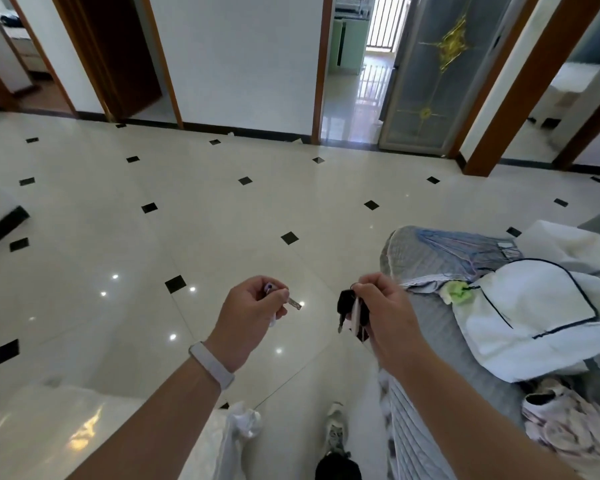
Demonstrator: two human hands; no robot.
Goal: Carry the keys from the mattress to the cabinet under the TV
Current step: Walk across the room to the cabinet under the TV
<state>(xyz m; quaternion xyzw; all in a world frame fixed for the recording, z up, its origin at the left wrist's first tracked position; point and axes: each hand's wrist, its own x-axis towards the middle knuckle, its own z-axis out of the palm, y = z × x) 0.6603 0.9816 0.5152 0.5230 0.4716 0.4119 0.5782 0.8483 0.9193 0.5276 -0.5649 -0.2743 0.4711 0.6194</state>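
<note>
Both hands are raised over the glossy tiled floor (222,216), each already carrying keys. The left hand (253,315) has its fingers (280,294) pinched shut around a single small key (293,302), whose flat silvery blade sticks out to the right; something purple shows at its head. The right hand (381,306) has its fingers closed on a key bunch (352,315) with a black plastic fob and a pale tag hanging loose below the grip. These things look light, hard and stiff, metal and smooth plastic, so they should slip easily and swing on the ring; holding at the ring or the fob body seems safest, rather than by a dangling blade. Just right of the hands lies the mattress (430,327), soft, grey and quilted, strewn with white cloth (534,306). No cabinet or TV is in view.
</note>
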